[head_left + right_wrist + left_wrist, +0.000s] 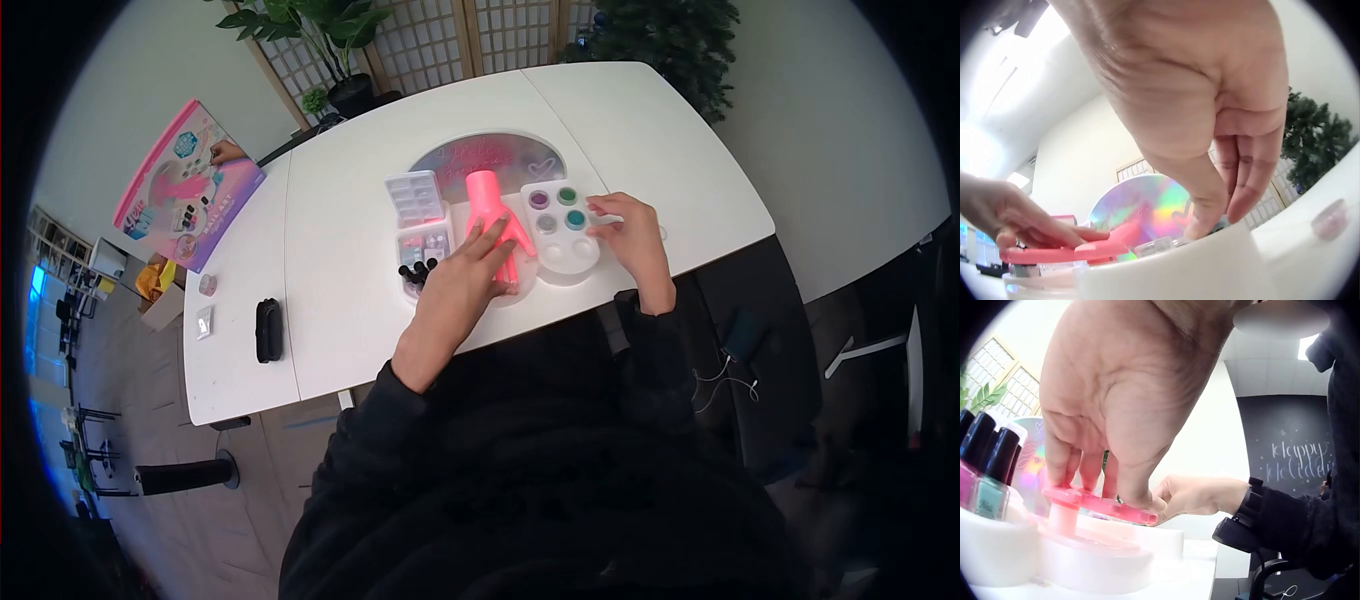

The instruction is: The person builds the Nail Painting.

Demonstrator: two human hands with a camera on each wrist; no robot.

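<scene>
My left hand [462, 285] rests on a bright pink plastic model hand [484, 200], its fingers spread over the model's fingers. In the left wrist view, fingertips and thumb press down on the pink plastic [1094, 503]. My right hand [632, 235] is at the right edge of a white tray [570, 268] that holds small glitter pots. Thumb and fingertips are right at the rim of the teal glitter pot [575, 220]; I cannot tell whether they pinch it. Purple [539, 200], green [567, 196] and grey [546, 224] pots sit beside it.
Black-capped nail polish bottles [417, 270] and an opened clear-lidded case [414, 198] stand left of the model hand. Behind it rises a shiny rounded panel [490, 160]. Farther left are a colourful box [190, 190], a black case [268, 330] and a small packet [205, 322].
</scene>
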